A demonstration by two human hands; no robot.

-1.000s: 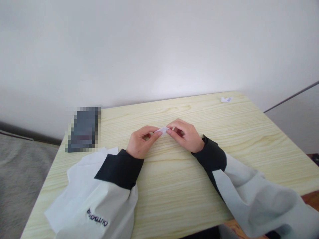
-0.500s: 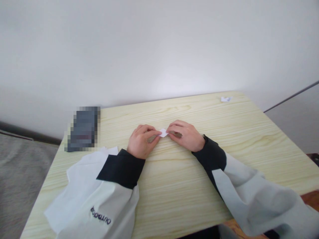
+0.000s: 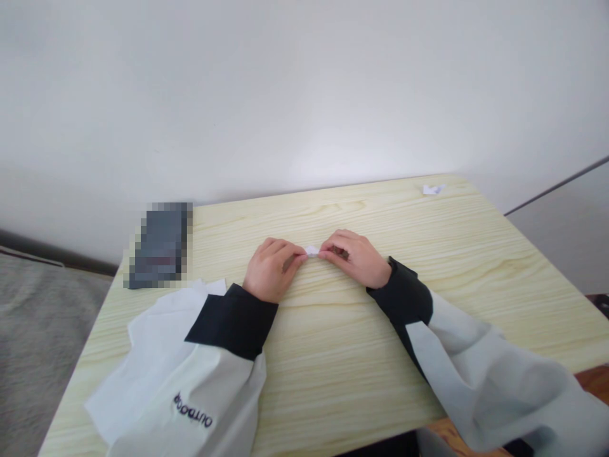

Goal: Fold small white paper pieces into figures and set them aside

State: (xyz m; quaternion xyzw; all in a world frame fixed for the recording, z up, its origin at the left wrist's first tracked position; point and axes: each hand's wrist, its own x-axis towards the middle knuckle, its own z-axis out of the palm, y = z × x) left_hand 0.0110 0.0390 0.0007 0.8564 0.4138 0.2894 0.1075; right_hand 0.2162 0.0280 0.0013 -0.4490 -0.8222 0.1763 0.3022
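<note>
A small folded piece of white paper (image 3: 311,251) is pinched between both hands above the middle of the wooden table (image 3: 342,362). My left hand (image 3: 273,268) grips its left end with thumb and fingertips. At the opposite end, my right hand (image 3: 356,259) holds it the same way. Only the paper's middle, a low peaked shape, shows between the fingers; its ends are covered.
White paper sheets (image 3: 157,343) lie at the left, partly under my left sleeve. Behind them rests a dark, pixelated flat object (image 3: 162,244). Another small folded white paper (image 3: 432,190) lies near the back right corner. A white wall (image 3: 304,95) rises behind the table.
The paper between my hands now shows a narrower, flatter face than before. Both thumbs and fingertips have shifted slightly on its ends; the arms stay nearly in place.
</note>
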